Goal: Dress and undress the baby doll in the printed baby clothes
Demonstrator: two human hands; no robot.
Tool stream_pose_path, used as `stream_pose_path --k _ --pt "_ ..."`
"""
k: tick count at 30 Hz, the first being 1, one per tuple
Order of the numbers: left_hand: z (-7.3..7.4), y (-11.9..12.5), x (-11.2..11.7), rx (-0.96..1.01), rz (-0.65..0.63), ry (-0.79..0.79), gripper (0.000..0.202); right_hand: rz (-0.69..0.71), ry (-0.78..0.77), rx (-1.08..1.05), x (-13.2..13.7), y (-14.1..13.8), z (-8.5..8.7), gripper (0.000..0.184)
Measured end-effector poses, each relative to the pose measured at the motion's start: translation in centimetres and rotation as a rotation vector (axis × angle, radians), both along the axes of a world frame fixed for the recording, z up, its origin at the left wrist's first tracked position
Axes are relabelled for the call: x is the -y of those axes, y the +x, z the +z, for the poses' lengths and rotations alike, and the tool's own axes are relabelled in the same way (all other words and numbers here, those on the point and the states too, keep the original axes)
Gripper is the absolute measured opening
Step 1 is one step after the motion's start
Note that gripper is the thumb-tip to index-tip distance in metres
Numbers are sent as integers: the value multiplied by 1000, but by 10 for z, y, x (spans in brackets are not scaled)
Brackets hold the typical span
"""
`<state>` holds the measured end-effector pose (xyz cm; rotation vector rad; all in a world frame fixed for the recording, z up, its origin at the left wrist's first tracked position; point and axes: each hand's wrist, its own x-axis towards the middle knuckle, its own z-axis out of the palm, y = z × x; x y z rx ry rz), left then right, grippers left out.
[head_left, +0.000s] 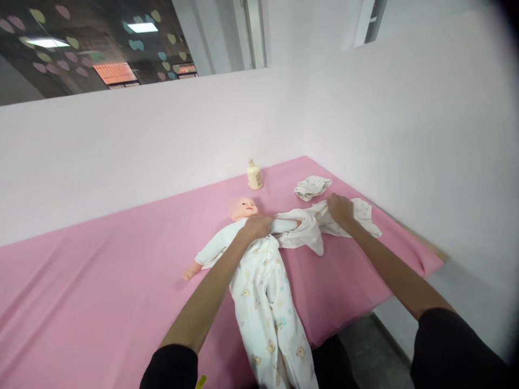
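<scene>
A baby doll [244, 206] lies on its back on the pink-covered table [133, 281], in a white top [219, 244] and white printed bottoms [263, 302]. One doll arm points out to the left; the other, in a white sleeve, points right over a spread white printed baby garment [305, 233]. My left hand [259, 226] is closed at the doll's shoulder, seemingly on the garment's edge; its fingertips are partly hidden. Farther right, my right hand [339, 209] is closed on the same garment, gripping the outstretched cloth.
Behind the doll's head, a cream pump bottle [254, 175] stands near the wall. A bunched white printed cloth [313, 187] lies beyond the garment. White walls [397, 124] border the table at the back and right. A window [101, 48] with heart stickers is above.
</scene>
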<state>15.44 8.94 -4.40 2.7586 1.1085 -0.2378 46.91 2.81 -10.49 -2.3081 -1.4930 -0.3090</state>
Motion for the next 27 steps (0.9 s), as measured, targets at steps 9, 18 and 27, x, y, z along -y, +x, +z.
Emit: stream_pose_path --k 9,18,27 --pt "-33 70 12 32 -129 69 43 146 34 -360 30 -90 -19 44" --pt "-11 44 11 132 -168 -11 47 219 154 -730 42 -73 -13 19" --pt "6 17 15 397 -146 -180 39 139 303 -1103 66 -68 -4 27"
